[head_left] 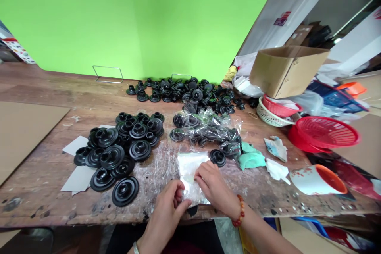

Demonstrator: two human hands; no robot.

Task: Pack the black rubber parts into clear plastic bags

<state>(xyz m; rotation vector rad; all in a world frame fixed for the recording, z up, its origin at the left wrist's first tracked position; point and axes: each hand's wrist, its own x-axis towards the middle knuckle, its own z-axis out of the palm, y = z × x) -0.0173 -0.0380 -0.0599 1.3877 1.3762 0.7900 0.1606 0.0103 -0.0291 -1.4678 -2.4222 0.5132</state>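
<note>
A flat pack of clear plastic bags, whitish where light reflects, lies at the table's near edge between my hands. My left hand grips its lower left side, fingers curled and thumb toward the plastic. On its right side, my right hand pinches the film with fingers together. Just beyond my right hand sits a single black ridged disc with a raised hub. To the left is a heap of similar black discs. Behind the pack, several black discs lie wrapped in clear film.
A larger pile of black parts runs along the green panel. At right are a cardboard box, a red basket, a white tub with orange inside and green cloth. White cards lie under the left heap.
</note>
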